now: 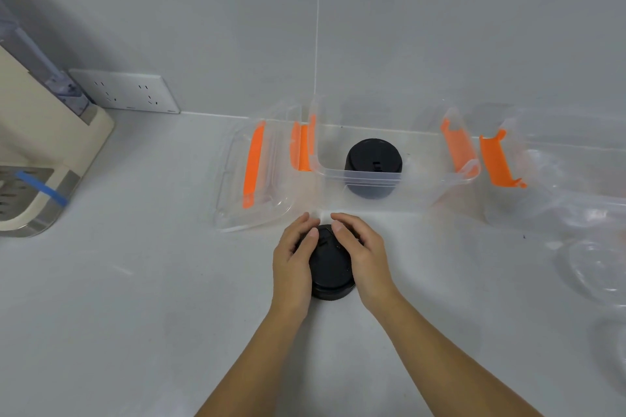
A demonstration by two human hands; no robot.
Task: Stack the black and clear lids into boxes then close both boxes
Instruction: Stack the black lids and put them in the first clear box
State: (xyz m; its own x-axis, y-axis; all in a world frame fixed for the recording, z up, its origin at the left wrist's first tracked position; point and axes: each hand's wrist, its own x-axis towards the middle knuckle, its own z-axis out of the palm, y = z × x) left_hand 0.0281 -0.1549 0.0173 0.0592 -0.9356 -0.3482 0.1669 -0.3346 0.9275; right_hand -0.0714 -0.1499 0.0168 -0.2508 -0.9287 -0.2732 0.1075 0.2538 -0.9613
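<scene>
White double wall socket (pixel 125 92), cream appliance (pixel 40 145) at left with blue strip (pixel 42 187), grey tiled wall (pixel 440 27), white countertop (pixel 135 315)

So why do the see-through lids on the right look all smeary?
Head view: the clear lids sit at the wide lens's edge, stretched and blurred, with glare; the black stack between the left hand and right hand looks sharp.

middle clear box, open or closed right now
Open. The clear box has no cover on top, and its orange clips hang loose. A black lid stack sits inside. A loose box cover lies beside it.
</scene>
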